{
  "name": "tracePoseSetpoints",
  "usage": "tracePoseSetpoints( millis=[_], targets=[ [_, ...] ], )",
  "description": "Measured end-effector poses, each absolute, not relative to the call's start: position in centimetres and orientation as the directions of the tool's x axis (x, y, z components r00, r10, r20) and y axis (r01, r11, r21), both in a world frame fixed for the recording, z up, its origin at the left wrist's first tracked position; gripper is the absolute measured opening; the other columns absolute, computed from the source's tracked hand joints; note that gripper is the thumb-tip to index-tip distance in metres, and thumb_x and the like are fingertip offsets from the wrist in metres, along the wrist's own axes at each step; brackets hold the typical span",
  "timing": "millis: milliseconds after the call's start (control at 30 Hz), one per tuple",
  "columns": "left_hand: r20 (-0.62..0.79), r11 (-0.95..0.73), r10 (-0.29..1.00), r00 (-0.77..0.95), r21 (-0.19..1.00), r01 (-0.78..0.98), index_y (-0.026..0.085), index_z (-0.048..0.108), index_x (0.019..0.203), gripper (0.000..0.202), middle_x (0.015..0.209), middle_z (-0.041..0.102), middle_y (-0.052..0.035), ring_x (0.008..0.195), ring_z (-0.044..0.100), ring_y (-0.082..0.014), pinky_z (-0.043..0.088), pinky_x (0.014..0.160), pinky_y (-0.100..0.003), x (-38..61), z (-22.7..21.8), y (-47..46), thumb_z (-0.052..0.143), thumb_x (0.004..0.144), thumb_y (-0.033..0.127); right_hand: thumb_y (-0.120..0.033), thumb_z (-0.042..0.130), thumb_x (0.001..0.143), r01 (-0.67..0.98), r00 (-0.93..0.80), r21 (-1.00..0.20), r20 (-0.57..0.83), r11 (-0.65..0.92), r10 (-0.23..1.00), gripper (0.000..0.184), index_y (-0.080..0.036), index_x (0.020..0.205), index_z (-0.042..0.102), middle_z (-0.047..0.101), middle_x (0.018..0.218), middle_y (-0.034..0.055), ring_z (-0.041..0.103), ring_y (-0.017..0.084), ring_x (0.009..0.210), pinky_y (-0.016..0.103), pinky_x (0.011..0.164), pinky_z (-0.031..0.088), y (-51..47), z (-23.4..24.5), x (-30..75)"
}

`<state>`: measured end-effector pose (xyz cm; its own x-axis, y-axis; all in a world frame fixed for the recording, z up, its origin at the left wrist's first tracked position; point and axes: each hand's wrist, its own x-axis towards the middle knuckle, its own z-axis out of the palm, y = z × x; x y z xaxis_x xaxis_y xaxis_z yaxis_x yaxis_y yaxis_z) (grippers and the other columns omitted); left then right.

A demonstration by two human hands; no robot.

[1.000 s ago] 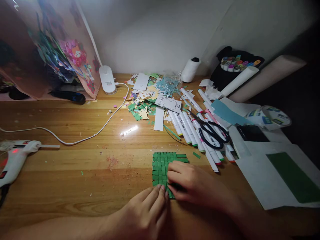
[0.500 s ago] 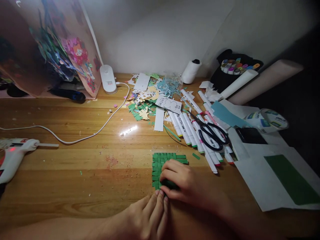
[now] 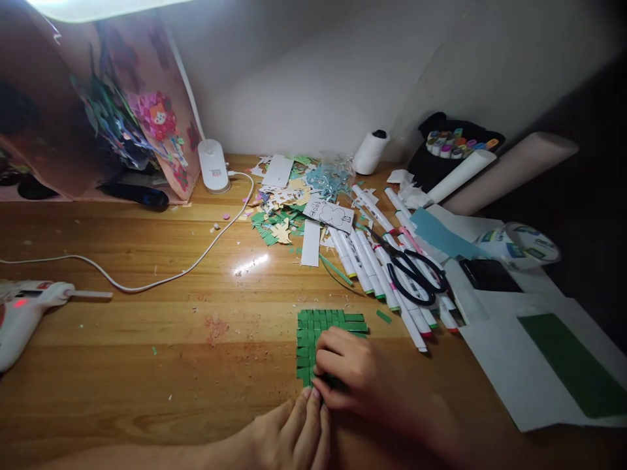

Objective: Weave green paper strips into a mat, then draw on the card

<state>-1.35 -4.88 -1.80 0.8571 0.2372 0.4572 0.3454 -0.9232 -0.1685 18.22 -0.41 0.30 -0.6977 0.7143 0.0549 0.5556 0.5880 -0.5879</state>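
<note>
A woven mat of green paper strips [image 3: 306, 339] lies flat on the wooden table, some strip ends sticking out loose at its right side. Over its right part rests my right hand [image 3: 350, 369], fingers curled and closed on the weave; the strips under the palm are hidden. At the mat's lower edge, my left hand [image 3: 294, 427] has its fingers bunched together, the tips holding the green paper down beside my right thumb. My left thumb cannot be seen. A small loose green paper piece [image 3: 383, 316] lies right of the mat.
Black-handled scissors [image 3: 416, 277] rest on several white markers [image 3: 367, 264]. Paper scraps [image 3: 294, 196] are heaped behind. White sheets [image 3: 494, 365] with a green paper piece [image 3: 571, 359] lie right. A glue gun [image 3: 34, 313] with a red light is at left; a white cable [image 3: 196, 261] crosses the table.
The view has tilted slightly upward, so everything sits lower and a lamp's edge shows at the top. Both hands stay at the same places on the mat.
</note>
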Motion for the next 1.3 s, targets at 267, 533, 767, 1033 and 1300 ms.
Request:
tracePoseSetpoints(
  millis=[267,533,767,1033,1300],
  targets=[
    [0.478,-0.926,0.316,0.820,-0.034,0.377,0.005,0.066,0.099,0.025,0.091,0.074,-0.0092,0.078,0.071,-0.0153,0.057,0.065,-0.021,-1.3,-1.1,-4.4,0.042,0.091,0.002,-0.018,0.069,0.077,0.569,-0.725,-0.681,-0.151,0.461,0.672,0.012,-0.018,0.082,0.057,0.059,0.090,0.0016,0.051,0.016,0.088,0.025,0.072,0.041,1.2,2.6,20.4],
    [0.451,-0.880,0.470,0.759,0.310,0.361,0.004,0.061,0.101,0.035,0.068,0.064,-0.0065,0.056,0.059,-0.0157,0.053,0.050,-0.027,-0.8,-0.4,-2.8,0.027,0.097,0.009,-0.013,0.065,0.076,0.613,-0.702,-0.672,-0.222,0.416,0.677,0.014,-0.019,0.078,0.052,0.058,0.081,-0.0016,0.049,0.014,0.078,0.024,0.064,0.034,1.1,2.2,20.6],
    [0.387,-0.791,0.576,0.720,0.484,0.373,0.010,0.059,0.104,0.031,0.084,0.063,-0.0079,0.070,0.059,-0.0150,0.053,0.059,-0.025,-0.9,-1.3,-2.1,0.028,0.101,0.018,-0.014,0.064,0.077,0.631,-0.652,-0.704,-0.256,0.325,0.714,0.012,-0.019,0.080,0.054,0.059,0.082,-0.0022,0.051,0.013,0.078,0.022,0.066,0.035,1.1,2.8,20.7],
    [0.142,-0.631,0.678,0.721,0.617,0.472,0.016,0.056,0.100,0.024,0.087,0.061,-0.0057,0.076,0.058,-0.0166,0.053,0.064,-0.027,-0.1,-1.6,-2.6,0.032,0.099,0.017,-0.011,0.059,0.075,0.621,-0.609,-0.769,-0.350,0.153,0.711,0.010,-0.019,0.079,0.054,0.058,0.074,-0.0042,0.051,0.009,0.067,0.020,0.057,0.035,1.6,3.1,20.9],
    [0.018,-0.476,0.801,0.598,0.625,0.619,0.017,0.049,0.084,0.008,0.075,0.058,-0.0015,0.063,0.054,-0.0156,0.047,0.058,-0.027,2.2,-0.7,-2.3,0.057,0.085,0.017,-0.025,0.043,0.094,0.556,-0.640,-0.828,-0.365,0.079,0.676,0.010,-0.020,0.091,0.051,0.059,0.085,-0.0013,0.054,0.012,0.077,0.024,0.067,0.040,1.9,3.9,21.5]
  ],
)
